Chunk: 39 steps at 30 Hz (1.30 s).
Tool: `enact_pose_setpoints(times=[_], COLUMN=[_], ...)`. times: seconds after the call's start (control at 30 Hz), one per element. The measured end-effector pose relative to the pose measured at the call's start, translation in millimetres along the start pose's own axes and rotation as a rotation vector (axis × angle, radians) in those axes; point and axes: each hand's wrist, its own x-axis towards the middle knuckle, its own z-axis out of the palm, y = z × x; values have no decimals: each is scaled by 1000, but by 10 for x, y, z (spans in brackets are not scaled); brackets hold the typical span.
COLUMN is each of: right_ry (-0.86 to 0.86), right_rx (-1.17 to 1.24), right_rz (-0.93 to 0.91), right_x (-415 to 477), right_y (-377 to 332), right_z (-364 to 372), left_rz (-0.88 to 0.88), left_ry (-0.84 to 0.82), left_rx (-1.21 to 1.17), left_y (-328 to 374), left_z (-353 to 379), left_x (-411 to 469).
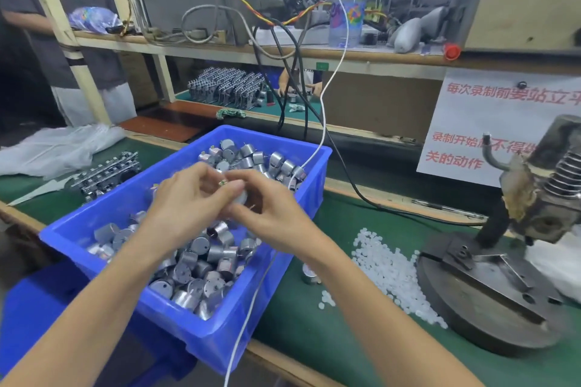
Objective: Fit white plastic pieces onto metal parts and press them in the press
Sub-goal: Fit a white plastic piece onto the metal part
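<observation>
A green workbench [314,339] carries a dark metal press [484,292] at the right and a blue bin [201,336] of small round metal parts [201,264] at the left. A heap of white plastic pieces [390,267] lies between them. Above the bin, the left hand [188,201] and right hand [267,207] meet with curled fingers, together pinching one blurred metal part [240,197]

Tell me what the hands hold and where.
The left hand and right hand together pinch one metal part over the blue bin; blur hides exactly where.
</observation>
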Motion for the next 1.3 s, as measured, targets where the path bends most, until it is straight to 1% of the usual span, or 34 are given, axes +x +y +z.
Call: enact_pose_setpoints(times=[0.07,0.1,0.17,0.27,0.3,0.37,0.43,0.5,0.57,0.7,0.8,0.9,1.0,1.03,1.1,1.17,1.23,1.3], right_ry=[81,125,227,387,438,507,512,487,470,497,532,530,548,565,592,601,605,593], right_rx=[92,126,168,189,176,131,82,47,43,38,79,117,177,202,222,195,152,98], right_rz=[-6,3,47,186,247,377,470,536,578,536,496,459,471,478,478,460,438,438], right_x=[-254,-399,-689,-1159,-1316,-1612,-1853,-2006,-2069,-2097,-2119,-2131,-2145,-2157,-2201,-2262,-2323,-2354], right_y=[29,65,170,437,534,710,868,987,1075,1150,1140,1116,1131,1136,1144,1147,1154,1166], right_z=[-267,-407,-672,-989,-1063,-1143,-1151,-1116,-1056,-978,-982,-993,-1025,-1033,-1055,-1065,-1064,-1051], left_rz=[85,122,171,177,180,187,174,157,161,223,233,244,362,405,460,492,528,495], left_ry=[9,-16,-103,-253,-295,-385,-465,-485,-460,-456,-460,-450,-418,-396,-362,-417,-489,-491], left_rx=[19,11,-49,-117,-72,126,305,365,358,312,296,289,397,391,250,110,69,27], left_y=[260,362,478,447,373,156,-53,-165,-196,-199,-215,-231,-228,-234,-229,-226,-249,-294], left_z=[241,395,753,1369,1573,1929,2152,2265,2314,2360,2403,2449,2452,2444,2442,2448,2491,2531], left_x=[-99,-163,-283,-463,-501,-552,-588,-611,-607,-586,-618,-657,-689,-704,-761,-863,-988,-1060])
